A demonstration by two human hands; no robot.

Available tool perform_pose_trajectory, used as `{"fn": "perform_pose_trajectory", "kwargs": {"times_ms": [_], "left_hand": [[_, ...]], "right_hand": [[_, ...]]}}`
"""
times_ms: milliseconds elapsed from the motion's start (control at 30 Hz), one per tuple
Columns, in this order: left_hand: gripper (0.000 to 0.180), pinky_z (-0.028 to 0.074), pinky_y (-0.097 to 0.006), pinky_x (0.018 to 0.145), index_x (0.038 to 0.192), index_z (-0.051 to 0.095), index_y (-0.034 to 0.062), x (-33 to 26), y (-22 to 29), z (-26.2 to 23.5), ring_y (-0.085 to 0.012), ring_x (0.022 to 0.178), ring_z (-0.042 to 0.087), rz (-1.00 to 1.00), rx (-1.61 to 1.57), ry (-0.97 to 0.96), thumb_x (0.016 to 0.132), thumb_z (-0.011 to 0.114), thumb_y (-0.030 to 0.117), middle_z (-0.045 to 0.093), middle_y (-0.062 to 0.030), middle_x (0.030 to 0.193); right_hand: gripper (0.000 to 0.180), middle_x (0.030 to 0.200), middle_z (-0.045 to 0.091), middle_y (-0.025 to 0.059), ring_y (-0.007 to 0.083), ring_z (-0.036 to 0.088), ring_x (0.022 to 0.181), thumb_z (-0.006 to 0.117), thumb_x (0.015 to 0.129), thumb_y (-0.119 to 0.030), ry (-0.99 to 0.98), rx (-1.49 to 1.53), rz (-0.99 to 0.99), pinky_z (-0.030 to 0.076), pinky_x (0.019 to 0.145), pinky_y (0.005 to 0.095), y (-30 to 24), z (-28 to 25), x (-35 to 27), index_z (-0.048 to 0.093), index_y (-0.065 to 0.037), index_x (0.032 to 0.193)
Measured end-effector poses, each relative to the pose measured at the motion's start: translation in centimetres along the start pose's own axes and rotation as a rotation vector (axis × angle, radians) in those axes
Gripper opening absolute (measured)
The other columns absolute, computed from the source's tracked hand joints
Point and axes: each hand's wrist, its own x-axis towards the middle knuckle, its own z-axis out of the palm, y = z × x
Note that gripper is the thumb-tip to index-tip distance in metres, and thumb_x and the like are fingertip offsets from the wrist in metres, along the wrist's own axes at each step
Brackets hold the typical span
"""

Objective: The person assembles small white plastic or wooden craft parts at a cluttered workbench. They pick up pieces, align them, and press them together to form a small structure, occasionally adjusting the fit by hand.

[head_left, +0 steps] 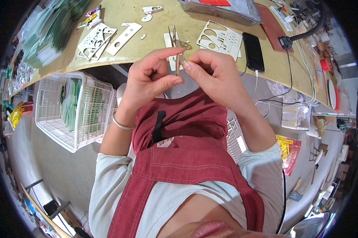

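Both hands meet just off the near edge of the yellowish bench [155, 47], over a red apron. The left hand [149, 81] and the right hand [214, 75] each pinch a thin, flat, pale wooden cut-out piece [177, 63] between thumb and fingertips, holding it upright and edge-on. Behind it, on the bench near that edge, lie pale punched-out wooden sheets [220, 37], with a black phone [253, 51] just to their right. More pale cut-out sheets [97, 39] lie toward the bench's left end. A white plastic basket [52, 123] holding green packets stands below the bench, left.
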Motion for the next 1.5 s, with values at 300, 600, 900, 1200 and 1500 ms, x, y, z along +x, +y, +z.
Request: {"fn": "perform_pose_trajectory", "kwargs": {"times_ms": [300,600,900,1200,1500], "left_hand": [[0.065,0.027,-0.023,0.060,0.146,0.069,0.0084,0.1,-0.5,0.1,-0.0031,0.065,0.031,-0.065,-0.047,0.005,0.086,0.092,0.005,0.034,0.0117,0.071],[0.062,0.026,-0.023,0.060,0.145,0.069,0.0081,0.3,-0.7,-0.1,-0.0033,0.065,0.031,-0.065,-0.081,-0.005,0.087,0.091,0.006,0.034,0.0119,0.071],[0.060,0.026,-0.023,0.060,0.145,0.069,0.0061,0.2,-1.1,-0.1,-0.0035,0.065,0.032,-0.104,-0.100,-0.060,0.089,0.091,0.010,0.037,0.0110,0.071],[0.055,0.028,-0.023,0.060,0.144,0.069,0.0041,0.1,-1.8,-0.1,-0.0027,0.067,0.036,-0.141,-0.172,-0.044,0.093,0.088,0.012,0.045,0.0105,0.072],[0.054,0.028,-0.023,0.060,0.145,0.069,0.0038,0.2,-1.6,0.0,-0.0029,0.067,0.035,-0.118,-0.152,-0.057,0.095,0.087,0.013,0.044,0.0108,0.072]], "right_hand": [[0.018,0.083,0.072,0.0153,0.0226,0.069,0.070,0.077,0.097,-0.015,0.004,-0.047,-0.067,0.054,0.064,0.0363,0.4,0.1,-1.0,0.073,0.001,0.105],[0.017,0.088,0.069,0.0137,0.0353,0.068,0.076,0.080,0.096,-0.013,0.013,-0.627,-0.478,0.054,0.066,0.0427,0.0,-0.9,-1.2,0.072,-0.003,0.107],[0.018,0.087,0.068,0.0155,0.0400,0.069,0.080,0.066,0.106,-0.023,0.009,-0.446,-0.413,0.053,0.067,0.0484,1.6,-1.1,0.4,0.063,-0.006,0.103],[0.010,0.091,0.069,0.0159,0.0390,0.070,0.083,0.068,0.102,-0.012,-0.017,-0.526,-0.429,0.055,0.071,0.0485,1.5,-1.3,0.1,0.064,-0.003,0.105],[0.009,0.091,0.069,0.0144,0.0362,0.070,0.081,0.071,0.099,-0.009,0.020,-0.569,-0.518,0.054,0.069,0.0442,1.1,-1.4,0.2,0.069,-0.003,0.106]]}}
